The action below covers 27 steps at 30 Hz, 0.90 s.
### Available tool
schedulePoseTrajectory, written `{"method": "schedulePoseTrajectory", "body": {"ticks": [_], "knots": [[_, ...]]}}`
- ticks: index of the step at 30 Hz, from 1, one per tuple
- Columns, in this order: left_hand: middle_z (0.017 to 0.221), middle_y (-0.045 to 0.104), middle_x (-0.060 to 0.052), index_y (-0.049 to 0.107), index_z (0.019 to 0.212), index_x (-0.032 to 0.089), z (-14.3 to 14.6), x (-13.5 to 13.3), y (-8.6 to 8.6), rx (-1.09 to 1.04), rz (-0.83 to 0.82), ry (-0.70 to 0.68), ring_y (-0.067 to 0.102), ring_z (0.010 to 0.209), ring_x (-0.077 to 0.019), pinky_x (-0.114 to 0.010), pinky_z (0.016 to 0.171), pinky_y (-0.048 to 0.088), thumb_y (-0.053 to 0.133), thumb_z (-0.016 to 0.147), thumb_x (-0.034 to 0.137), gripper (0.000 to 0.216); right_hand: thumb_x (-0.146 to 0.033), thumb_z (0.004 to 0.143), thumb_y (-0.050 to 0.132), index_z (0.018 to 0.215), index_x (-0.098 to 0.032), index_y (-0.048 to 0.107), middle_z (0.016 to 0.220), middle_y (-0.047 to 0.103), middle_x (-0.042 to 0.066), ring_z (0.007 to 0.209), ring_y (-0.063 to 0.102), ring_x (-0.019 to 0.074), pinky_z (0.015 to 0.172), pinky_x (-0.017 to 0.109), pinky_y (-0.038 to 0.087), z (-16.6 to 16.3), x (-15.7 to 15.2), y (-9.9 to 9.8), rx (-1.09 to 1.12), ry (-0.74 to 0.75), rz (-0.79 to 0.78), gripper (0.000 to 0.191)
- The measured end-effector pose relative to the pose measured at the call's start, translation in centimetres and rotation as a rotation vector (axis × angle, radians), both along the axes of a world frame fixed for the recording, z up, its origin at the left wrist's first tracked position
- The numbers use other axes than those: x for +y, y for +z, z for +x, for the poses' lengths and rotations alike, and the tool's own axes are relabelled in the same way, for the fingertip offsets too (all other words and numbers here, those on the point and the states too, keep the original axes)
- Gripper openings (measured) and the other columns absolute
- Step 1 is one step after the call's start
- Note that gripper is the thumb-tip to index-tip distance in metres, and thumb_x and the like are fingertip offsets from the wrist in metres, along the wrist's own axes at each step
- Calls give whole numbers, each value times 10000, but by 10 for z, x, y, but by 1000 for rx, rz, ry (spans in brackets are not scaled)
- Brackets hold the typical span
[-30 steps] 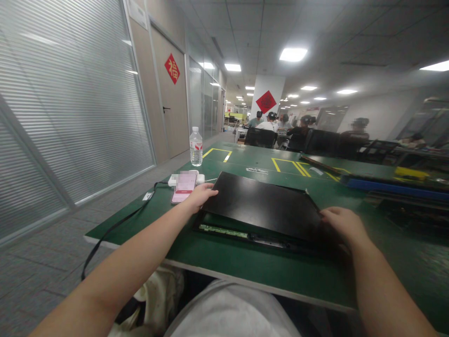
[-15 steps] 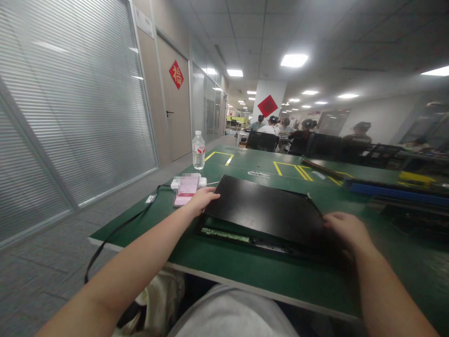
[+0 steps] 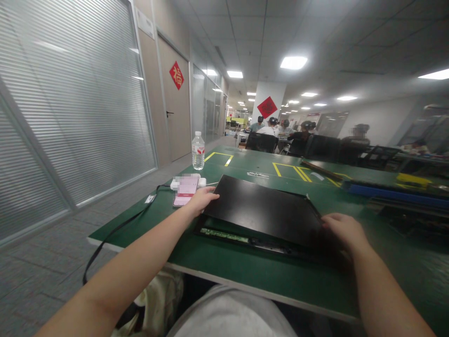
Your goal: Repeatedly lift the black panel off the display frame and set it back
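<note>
A dark, flat display panel (image 3: 263, 206) lies tilted over a black frame (image 3: 277, 249), its near edge lifted clear of the frame. Along the frame's near side a strip of green circuit board (image 3: 224, 235) shows. With thumb on top and fingers at the edge, my left hand (image 3: 203, 199) grips the panel's left side. My right hand (image 3: 345, 229) is closed at the panel's right edge; its fingertips are partly hidden in dark blur, and they seem to pinch the panel there.
A smartphone (image 3: 185, 191) leans by a white device at the left, with a water bottle (image 3: 198, 150) behind. Yellow tape (image 3: 291, 169) marks the green table (image 3: 217, 267). A blue bar (image 3: 393, 191) and dark parts lie at the right. Several people sit farther back.
Almost nothing differs. The view has shifted very slightly, and my right hand sits a touch farther left at the panel's edge.
</note>
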<state>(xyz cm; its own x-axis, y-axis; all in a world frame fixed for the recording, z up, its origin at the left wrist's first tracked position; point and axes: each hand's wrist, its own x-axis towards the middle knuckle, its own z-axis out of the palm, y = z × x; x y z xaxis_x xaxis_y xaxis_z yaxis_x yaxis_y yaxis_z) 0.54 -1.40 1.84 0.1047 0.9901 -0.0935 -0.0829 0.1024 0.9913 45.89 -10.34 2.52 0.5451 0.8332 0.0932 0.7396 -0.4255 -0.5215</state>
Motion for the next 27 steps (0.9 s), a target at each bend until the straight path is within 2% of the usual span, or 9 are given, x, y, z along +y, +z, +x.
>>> {"method": "schedulePoseTrajectory", "body": {"ticks": [8,13,17,22,24,27], "knots": [[807,779,-71,726,1056,118,3,-6,8,-56,-13,-27,725,651,-192,-288,647,574,754,681,102,377,-362,781,559,831,-238,790,850,782,68,815,699,267,664,341,486,-4,-2,4,10,-6,-23,267],[764,761,-56,687,1068,125,3,-7,8,-34,-25,26,720,635,-203,-308,643,569,770,676,108,401,-374,771,565,811,-235,788,810,777,76,759,699,264,620,340,480,1,1,1,-3,-9,-6,266],[722,742,-37,665,1063,142,3,-6,7,24,2,44,717,641,-218,-320,636,559,806,665,151,422,-383,764,570,807,-237,783,819,782,74,766,705,263,610,324,481,5,3,-2,7,6,6,263],[867,771,-61,686,950,148,1,-4,5,97,122,52,733,832,-239,-329,759,564,826,641,172,340,-392,760,572,821,-238,787,830,783,75,760,702,266,602,327,480,4,2,-2,25,-8,-3,272],[909,773,-68,700,918,152,-1,-3,3,173,163,67,726,888,-250,-324,776,559,824,641,186,305,-391,760,566,816,-235,787,827,780,77,761,699,263,617,332,485,2,1,-1,28,-13,-4,276],[916,768,-68,720,883,167,-3,-1,-1,327,203,98,718,870,-260,-317,743,551,816,643,205,261,-380,761,558,801,-232,783,823,776,77,763,694,259,636,337,487,0,1,0,15,-13,-3,272]]}}
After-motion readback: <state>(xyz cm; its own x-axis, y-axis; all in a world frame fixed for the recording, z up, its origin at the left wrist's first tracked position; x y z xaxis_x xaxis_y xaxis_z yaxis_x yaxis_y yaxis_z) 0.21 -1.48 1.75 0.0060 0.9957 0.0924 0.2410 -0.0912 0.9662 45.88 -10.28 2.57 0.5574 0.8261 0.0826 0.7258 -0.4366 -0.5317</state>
